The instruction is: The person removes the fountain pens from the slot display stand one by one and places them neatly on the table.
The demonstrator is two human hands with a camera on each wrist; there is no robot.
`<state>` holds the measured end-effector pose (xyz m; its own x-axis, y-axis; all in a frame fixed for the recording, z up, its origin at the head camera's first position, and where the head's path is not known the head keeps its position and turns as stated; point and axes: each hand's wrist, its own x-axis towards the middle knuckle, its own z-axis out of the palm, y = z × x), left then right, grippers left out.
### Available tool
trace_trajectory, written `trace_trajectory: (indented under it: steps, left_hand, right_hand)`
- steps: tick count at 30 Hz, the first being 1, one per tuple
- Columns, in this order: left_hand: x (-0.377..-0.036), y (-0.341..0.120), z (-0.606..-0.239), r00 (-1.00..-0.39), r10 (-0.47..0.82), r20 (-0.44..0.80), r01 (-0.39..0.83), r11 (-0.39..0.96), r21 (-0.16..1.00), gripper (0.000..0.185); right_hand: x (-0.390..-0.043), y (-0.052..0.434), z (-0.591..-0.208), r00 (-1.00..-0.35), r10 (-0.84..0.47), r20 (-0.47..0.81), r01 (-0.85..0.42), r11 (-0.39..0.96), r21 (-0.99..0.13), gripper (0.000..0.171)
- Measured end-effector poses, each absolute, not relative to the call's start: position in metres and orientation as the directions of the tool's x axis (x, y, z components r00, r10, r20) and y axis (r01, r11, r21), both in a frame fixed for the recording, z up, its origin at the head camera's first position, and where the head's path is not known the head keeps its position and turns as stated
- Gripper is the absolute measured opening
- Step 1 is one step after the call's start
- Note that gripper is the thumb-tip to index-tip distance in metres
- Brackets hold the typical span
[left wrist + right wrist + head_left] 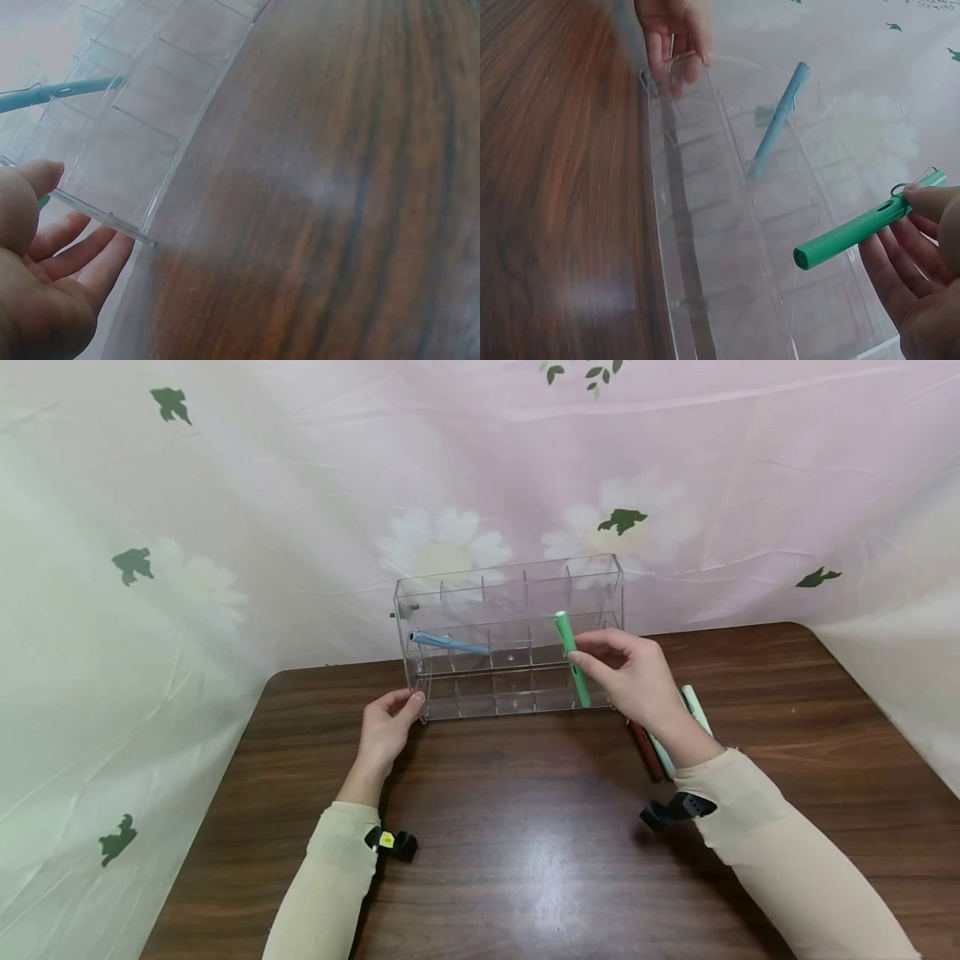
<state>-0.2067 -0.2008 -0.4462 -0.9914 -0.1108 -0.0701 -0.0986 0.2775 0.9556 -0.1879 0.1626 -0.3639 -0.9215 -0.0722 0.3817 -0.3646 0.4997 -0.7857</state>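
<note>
A clear acrylic tiered rack (517, 702) with divided compartments stands at the back of the table. My left hand (385, 731) grips its lower left side, thumb in front; in the left wrist view the other fingers lie behind the side wall. Between thumb and fingers, my right hand (637, 677) pinches a green pen (581, 687) in front of the rack's right part. That pen tilts, its clip end up and its other end pointing down, as the right wrist view (847, 234) also shows. A blue pen (450, 643) leans slantwise in the middle tier at the left.
To the right of the rack, partly behind my right wrist, a dark red pen (647, 753) and pale mint pens (696, 708) lie on the brown wooden table (510, 827). A floral cloth (315, 527) hangs right behind the rack.
</note>
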Motion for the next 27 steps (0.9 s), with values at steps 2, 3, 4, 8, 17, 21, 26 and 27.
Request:
trace_trajectory:
  steps: [2, 3, 4, 8, 17, 21, 26, 27]
  left_hand:
    - [-0.207, -0.201, -0.446, -0.991, -0.112, -0.070, -0.099, 0.278, 0.955, 0.044]
    - [-0.207, -0.201, -0.446, -0.991, -0.112, -0.070, -0.099, 0.277, 0.956, 0.045]
    - [-0.207, -0.201, -0.446, -0.991, -0.113, -0.069, -0.098, 0.278, 0.956, 0.045]
    - [-0.207, -0.200, -0.446, -0.991, -0.111, -0.071, -0.099, 0.281, 0.955, 0.046]
    - [-0.207, -0.201, -0.448, -0.990, -0.116, -0.076, -0.106, 0.279, 0.954, 0.045]
    - [-0.207, -0.202, -0.449, -0.990, -0.116, -0.077, -0.107, 0.279, 0.954, 0.045]
    - [-0.208, -0.202, -0.448, -0.991, -0.112, -0.077, -0.106, 0.275, 0.956, 0.045]
    - [-0.208, -0.202, -0.448, -0.991, -0.111, -0.077, -0.106, 0.273, 0.956, 0.045]
  right_hand:
    - [-0.186, 0.168, -0.364, -0.924, -0.066, 0.378, -0.357, 0.510, -0.783, 0.024]
    - [-0.185, 0.171, -0.365, -0.925, -0.064, 0.375, -0.352, 0.515, -0.782, 0.024]
    - [-0.185, 0.173, -0.366, -0.925, -0.062, 0.374, -0.350, 0.519, -0.780, 0.024]
    - [-0.180, 0.184, -0.368, -0.932, -0.046, 0.359, -0.327, 0.531, -0.782, 0.025]
    - [-0.173, 0.212, -0.378, -0.934, 0.011, 0.356, -0.292, 0.547, -0.784, 0.026]
    - [-0.169, 0.224, -0.382, -0.936, 0.017, 0.351, -0.280, 0.568, -0.774, 0.027]
    - [-0.163, 0.241, -0.389, -0.947, 0.056, 0.316, -0.225, 0.586, -0.778, 0.028]
    - [-0.162, 0.244, -0.390, -0.951, 0.067, 0.302, -0.207, 0.587, -0.782, 0.030]
